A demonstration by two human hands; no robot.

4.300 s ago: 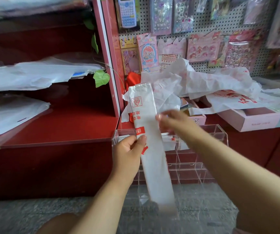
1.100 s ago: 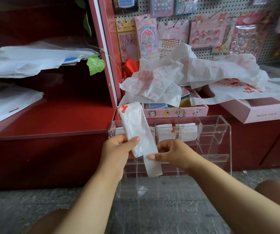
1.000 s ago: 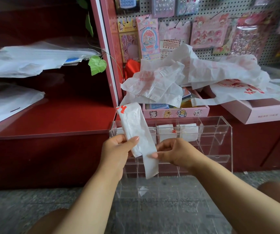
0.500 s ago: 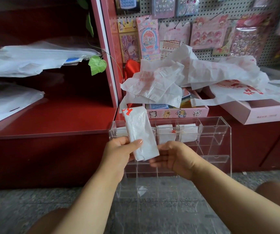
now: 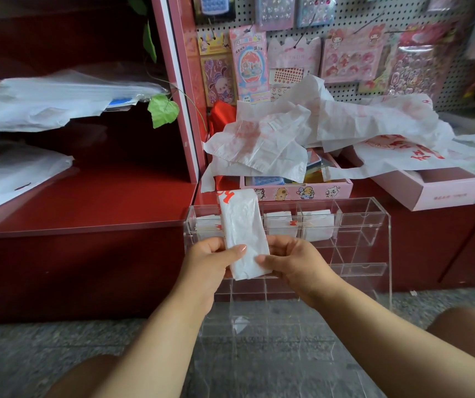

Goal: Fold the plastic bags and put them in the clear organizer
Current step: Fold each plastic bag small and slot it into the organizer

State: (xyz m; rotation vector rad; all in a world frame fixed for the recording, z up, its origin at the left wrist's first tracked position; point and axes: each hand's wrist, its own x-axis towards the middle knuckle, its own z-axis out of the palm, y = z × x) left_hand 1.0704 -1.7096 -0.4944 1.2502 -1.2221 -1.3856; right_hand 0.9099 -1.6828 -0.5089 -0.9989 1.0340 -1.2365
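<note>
My left hand (image 5: pixel 210 261) and right hand (image 5: pixel 291 261) pinched a folded bag (image 5: pixel 243 234) between them. The organizer (image 5: pixel 374 239) stood just beyond.

A white plastic bag (image 5: pixel 243 234) with red print, folded into a narrow upright strip, stands before the clear organizer (image 5: pixel 374 239), whose top row holds folded bags (image 5: pixel 315 225), loose bags (image 5: pixel 302 139) heaped behind

Your left hand (image 5: pixel 207 261) and right hand (image 5: pixel 293 262) pinch a folded white plastic bag (image 5: pixel 243 234) upright in front of the clear organizer (image 5: pixel 374 225), whose top row holds folded bags (image 5: pixel 315 224). Loose bags (image 5: pixel 331 130) pile over pink boxes (image 5: pixel 296 192) behind it.
</note>
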